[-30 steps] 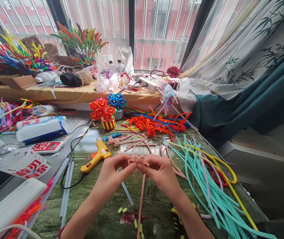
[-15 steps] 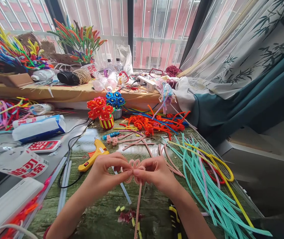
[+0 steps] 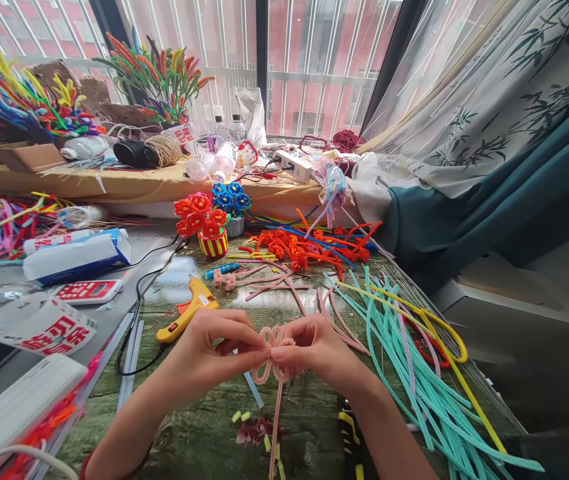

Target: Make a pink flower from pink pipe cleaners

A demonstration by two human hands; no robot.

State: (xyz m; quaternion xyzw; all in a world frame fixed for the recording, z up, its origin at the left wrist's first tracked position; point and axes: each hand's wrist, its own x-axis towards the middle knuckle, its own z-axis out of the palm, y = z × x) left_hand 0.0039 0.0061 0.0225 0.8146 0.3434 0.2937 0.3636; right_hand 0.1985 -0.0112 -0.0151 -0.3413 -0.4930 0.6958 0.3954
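Between my two hands is a pink pipe-cleaner flower (image 3: 278, 375) with several looped petals. Its long pink stem (image 3: 276, 420) hangs down toward the table's near edge. My left hand (image 3: 227, 343) pinches the flower from the left, thumb and index finger at its centre. From the right, my right hand (image 3: 317, 347) pinches it too, the thumb over the middle; some petals are hidden behind the fingers. Just left of my hands lies a yellow glue gun (image 3: 192, 312). Below them on the table are small yellow pieces (image 3: 267, 443) and a dark pink scrap pile (image 3: 255, 432).
Turquoise pipe cleaners (image 3: 414, 373) spread over the right side. Behind my hands lie pink pipe cleaners (image 3: 289, 287) and a pile of orange ones (image 3: 309, 247). Pots of red flowers (image 3: 200, 217) and blue flowers (image 3: 230, 200) stand by the ledge. A black cord (image 3: 137, 320) runs at left.
The flower has turned a little between my fingers, and its loops now show more openly. My fingers have shifted slightly on it; the table's things stay where they were.
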